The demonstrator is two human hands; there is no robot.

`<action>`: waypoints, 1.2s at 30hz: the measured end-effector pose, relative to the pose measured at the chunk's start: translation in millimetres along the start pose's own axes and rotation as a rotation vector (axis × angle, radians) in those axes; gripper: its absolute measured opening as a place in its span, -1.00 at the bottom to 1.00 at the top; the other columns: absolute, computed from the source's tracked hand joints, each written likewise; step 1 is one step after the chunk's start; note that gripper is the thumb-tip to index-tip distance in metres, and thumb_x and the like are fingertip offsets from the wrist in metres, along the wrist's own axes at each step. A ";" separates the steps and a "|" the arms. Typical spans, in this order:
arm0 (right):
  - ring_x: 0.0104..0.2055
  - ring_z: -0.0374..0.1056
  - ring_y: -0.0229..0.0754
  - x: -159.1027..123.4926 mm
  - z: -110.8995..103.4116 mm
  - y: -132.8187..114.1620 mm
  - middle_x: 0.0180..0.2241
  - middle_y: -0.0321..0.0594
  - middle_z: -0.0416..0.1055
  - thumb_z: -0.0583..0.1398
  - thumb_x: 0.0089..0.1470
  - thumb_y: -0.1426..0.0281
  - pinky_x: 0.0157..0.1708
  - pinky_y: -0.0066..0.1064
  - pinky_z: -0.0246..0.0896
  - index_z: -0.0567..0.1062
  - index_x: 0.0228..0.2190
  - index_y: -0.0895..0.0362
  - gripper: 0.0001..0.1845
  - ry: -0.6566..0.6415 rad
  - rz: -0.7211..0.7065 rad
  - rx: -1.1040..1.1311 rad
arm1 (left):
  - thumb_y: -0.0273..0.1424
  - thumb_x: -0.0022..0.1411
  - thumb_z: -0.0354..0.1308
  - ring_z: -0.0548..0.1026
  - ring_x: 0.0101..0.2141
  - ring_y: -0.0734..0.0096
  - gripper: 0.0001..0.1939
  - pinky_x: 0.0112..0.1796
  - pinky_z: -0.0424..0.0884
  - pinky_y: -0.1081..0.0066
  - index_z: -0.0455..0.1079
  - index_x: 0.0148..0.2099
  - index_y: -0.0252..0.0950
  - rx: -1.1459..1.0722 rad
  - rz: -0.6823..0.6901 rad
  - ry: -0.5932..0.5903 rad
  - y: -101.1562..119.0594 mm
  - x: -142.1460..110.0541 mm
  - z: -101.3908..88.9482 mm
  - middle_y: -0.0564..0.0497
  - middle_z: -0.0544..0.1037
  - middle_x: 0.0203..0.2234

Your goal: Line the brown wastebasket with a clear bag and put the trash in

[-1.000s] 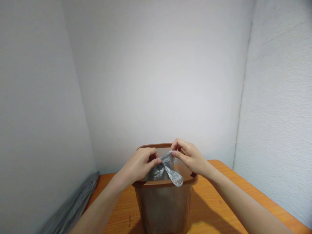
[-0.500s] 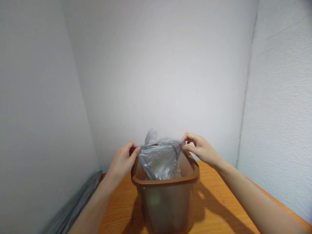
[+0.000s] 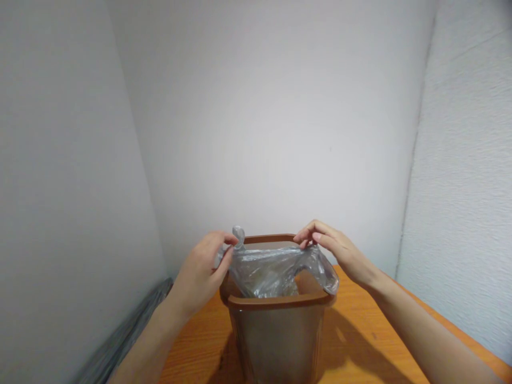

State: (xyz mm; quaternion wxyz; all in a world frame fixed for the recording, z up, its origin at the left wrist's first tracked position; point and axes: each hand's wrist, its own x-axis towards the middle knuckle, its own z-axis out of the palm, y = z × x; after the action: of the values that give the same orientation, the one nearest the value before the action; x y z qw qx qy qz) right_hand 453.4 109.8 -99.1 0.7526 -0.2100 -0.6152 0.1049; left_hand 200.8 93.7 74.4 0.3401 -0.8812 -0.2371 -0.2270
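A brown plastic trash bin with a darker rim stands upright in front of me. Inside its mouth hangs a thin, grey, see-through plastic bag, its top edge stretched from side to side. My left hand pinches the bag's left end above the rim, where a small loop of film sticks up. At the other end, the fingers of my right hand are closed on the bag's top edge. A loose flap of the bag drapes over the right side of the rim. The bag's bottom is hidden by the bin's front.
The bin stands on an orange-brown wooden table. A bundle of dark grey plastic lies at the left, against the wall, partly behind my left forearm. Pale walls enclose the table at the left, back and right.
The bag's top edge has come lower and nearer, uncovering the bin's back rim. Its right flap now spreads over the right rim. The view has shifted slightly.
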 end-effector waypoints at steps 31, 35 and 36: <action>-0.37 0.45 -0.21 -116.1 16.4 54.7 -0.37 -0.26 0.53 0.07 0.24 0.45 -0.30 -0.42 0.39 0.49 -0.35 0.03 -0.78 0.012 -0.374 -0.814 | -0.53 0.43 -0.22 0.54 -0.21 0.35 -0.61 -0.12 0.42 0.37 0.46 -0.12 -0.28 0.613 0.578 0.130 -14.2 -105.0 10.3 -0.01 0.63 -0.26; -0.34 0.46 -0.19 -119.7 14.9 43.8 -0.35 -0.18 0.54 0.10 0.14 0.51 -0.27 -0.40 0.39 0.48 -0.27 0.09 -0.83 0.109 -0.593 -0.895 | -0.50 0.31 -0.04 0.51 -0.08 0.32 -0.73 -0.06 0.44 0.40 0.44 -0.05 -0.26 0.540 0.435 0.076 -28.6 -115.5 17.7 -0.03 0.58 -0.13; -0.34 0.46 -0.18 -122.1 10.2 38.5 -0.35 -0.17 0.54 0.14 0.12 0.49 -0.26 -0.40 0.38 0.47 -0.25 0.11 -0.85 0.153 -0.628 -0.896 | -0.49 0.28 0.01 0.49 -0.05 0.33 -0.73 -0.04 0.42 0.41 0.43 -0.03 -0.26 0.505 0.399 0.091 -31.0 -117.8 12.8 -0.05 0.55 -0.09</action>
State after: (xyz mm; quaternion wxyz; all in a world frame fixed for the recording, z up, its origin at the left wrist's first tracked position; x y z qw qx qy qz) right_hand 420.4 95.1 -222.3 0.6272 -0.3230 -0.5764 -0.4123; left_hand 93.8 92.1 15.0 0.5960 -0.7871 -0.0933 -0.1290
